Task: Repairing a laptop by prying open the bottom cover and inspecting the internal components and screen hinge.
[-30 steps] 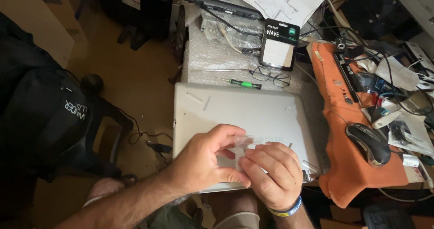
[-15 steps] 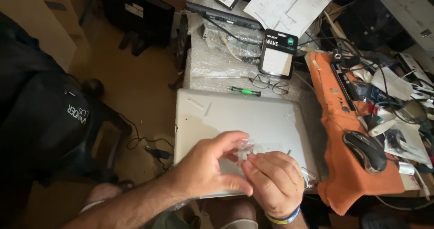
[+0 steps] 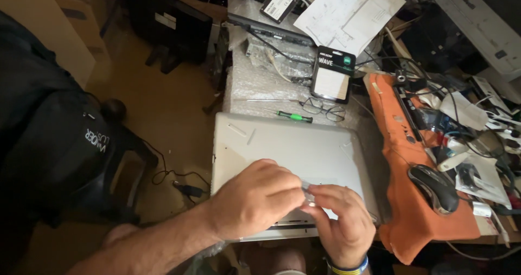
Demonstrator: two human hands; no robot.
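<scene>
- Cluttered desk (image 3: 374,145), viewed from above, with brown floor to the left and a dark bag at the far left edge.
- A closed silver laptop (image 3: 287,150) lies flat, underside up, at the near middle of the desk, its near edge over the person's lap.
- Both hands meet over the laptop's near right part. The left hand (image 3: 255,199) and the right hand (image 3: 342,226) are pinched together on a small pale piece (image 3: 307,191) between their fingertips; what it is cannot be told.
- Just beyond the laptop's far edge: a green-handled screwdriver (image 3: 293,116) and a pair of glasses (image 3: 323,109), both on bubble wrap (image 3: 260,82).
- Farther off: a black-and-white retail card pack (image 3: 332,75) and a printed paper sheet (image 3: 350,12).
- To the right: an orange cloth (image 3: 412,145) carrying a black mouse (image 3: 434,187), with tangled cables and small parts beyond.
</scene>
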